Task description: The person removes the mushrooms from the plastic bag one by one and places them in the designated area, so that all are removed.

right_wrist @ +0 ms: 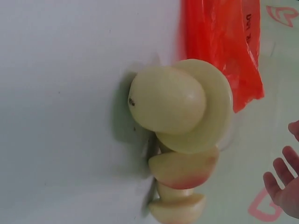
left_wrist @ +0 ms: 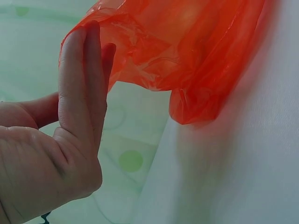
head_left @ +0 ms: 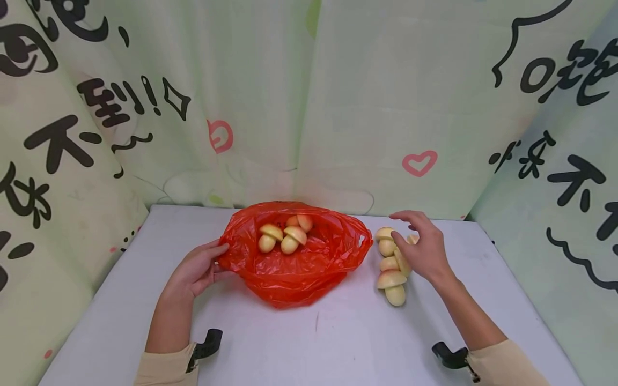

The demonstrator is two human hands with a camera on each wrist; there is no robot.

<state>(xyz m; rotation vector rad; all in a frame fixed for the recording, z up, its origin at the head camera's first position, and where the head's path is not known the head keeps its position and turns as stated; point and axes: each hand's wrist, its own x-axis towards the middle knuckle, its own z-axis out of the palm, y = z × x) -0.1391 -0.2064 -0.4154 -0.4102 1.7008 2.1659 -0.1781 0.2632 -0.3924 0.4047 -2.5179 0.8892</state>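
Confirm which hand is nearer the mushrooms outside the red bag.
Right. The right hand is just above those mushrooms, partly covering them in the head view. The left hand is farther off, at the left edge of the red bag, which lies between it and them.

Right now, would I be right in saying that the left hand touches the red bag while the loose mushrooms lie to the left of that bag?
Not quite: the head view shows the loose mushrooms to the right of the red bag. The left hand does touch it.
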